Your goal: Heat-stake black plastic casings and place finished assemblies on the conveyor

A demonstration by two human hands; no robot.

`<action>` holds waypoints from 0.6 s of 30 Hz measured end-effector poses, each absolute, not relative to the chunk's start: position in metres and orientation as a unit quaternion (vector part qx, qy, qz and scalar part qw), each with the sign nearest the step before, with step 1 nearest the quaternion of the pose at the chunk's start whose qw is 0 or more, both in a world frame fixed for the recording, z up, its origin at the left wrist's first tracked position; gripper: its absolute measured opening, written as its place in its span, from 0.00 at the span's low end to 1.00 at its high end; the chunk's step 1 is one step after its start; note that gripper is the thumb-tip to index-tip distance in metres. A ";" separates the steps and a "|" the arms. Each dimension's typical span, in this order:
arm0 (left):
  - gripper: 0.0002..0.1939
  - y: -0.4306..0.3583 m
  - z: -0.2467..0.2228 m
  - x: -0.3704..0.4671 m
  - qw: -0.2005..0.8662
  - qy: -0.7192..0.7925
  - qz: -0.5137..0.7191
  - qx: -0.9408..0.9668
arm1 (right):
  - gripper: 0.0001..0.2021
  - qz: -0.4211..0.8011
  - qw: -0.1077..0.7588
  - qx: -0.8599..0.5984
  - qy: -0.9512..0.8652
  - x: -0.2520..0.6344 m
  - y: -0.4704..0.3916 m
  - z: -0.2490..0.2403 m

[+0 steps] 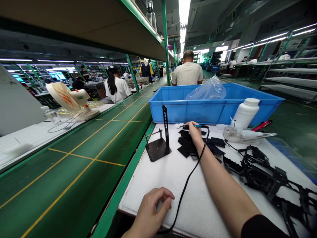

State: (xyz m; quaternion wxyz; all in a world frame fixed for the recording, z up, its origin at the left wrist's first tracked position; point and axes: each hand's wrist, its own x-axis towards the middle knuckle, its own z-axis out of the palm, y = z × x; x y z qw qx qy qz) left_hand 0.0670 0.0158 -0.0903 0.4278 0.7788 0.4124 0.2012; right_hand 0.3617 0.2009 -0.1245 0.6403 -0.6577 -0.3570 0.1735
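Observation:
My right hand (194, 131) is closed around a blue-handled tool (201, 126) with a black cable, its tip over a small whitish clump (178, 126) in front of the blue bin. Under and beside that hand lie loose black rectangular pieces (186, 144). Near the front edge of the white work surface, my left hand (156, 206) hovers with curled fingers, thumb and forefinger apart, nothing between them. A black metal stand (158, 150) with an upright slotted bar is left of the black pieces.
Behind the pieces sits a blue bin (185, 112) holding clear plastic. A white bottle (246, 113) and black plastic frames (262, 178) occupy the right. The green conveyor (99, 145) runs along the left, with a fan (71, 99) beyond. A person (187, 73) sits ahead.

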 end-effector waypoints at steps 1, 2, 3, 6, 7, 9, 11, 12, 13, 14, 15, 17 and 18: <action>0.11 0.016 -0.090 0.067 0.428 0.413 0.201 0.779 | 0.13 0.176 0.638 -0.659 -0.357 0.361 0.201 -0.124; 0.11 0.016 -0.090 0.067 0.428 0.413 0.200 0.779 | 0.13 0.178 0.635 -0.661 -0.358 0.361 0.200 -0.124; 0.11 0.016 -0.090 0.067 0.428 0.413 0.199 0.779 | 0.13 0.181 0.632 -0.663 -0.358 0.360 0.199 -0.123; 0.11 0.016 -0.090 0.067 0.426 0.417 0.195 0.779 | 0.13 0.192 0.623 -0.667 -0.360 0.358 0.197 -0.121; 0.11 0.016 -0.091 0.067 0.424 0.418 0.195 0.779 | 0.13 0.196 0.621 -0.669 -0.360 0.357 0.196 -0.121; 0.11 0.016 -0.091 0.066 0.423 0.418 0.196 0.779 | 0.13 0.200 0.616 -0.671 -0.360 0.356 0.195 -0.120; 0.11 0.016 -0.091 0.066 0.425 0.417 0.197 0.778 | 0.13 0.202 0.614 -0.673 -0.360 0.356 0.194 -0.120; 0.11 0.016 -0.091 0.066 0.426 0.417 0.198 0.778 | 0.13 0.203 0.614 -0.673 -0.360 0.356 0.194 -0.120; 0.11 0.016 -0.091 0.066 0.427 0.416 0.198 0.778 | 0.13 0.203 0.613 -0.673 -0.361 0.356 0.194 -0.120; 0.11 0.015 -0.091 0.066 0.428 0.415 0.198 0.778 | 0.13 0.203 0.613 -0.673 -0.361 0.356 0.194 -0.121; 0.11 0.015 -0.091 0.065 0.428 0.415 0.198 0.778 | 0.13 0.203 0.613 -0.673 -0.361 0.357 0.194 -0.121; 0.11 0.015 -0.091 0.065 0.428 0.414 0.198 0.778 | 0.13 0.203 0.611 -0.674 -0.362 0.357 0.195 -0.122; 0.11 0.015 -0.091 0.065 0.428 0.414 0.198 0.779 | 0.12 0.203 0.611 -0.674 -0.363 0.357 0.195 -0.122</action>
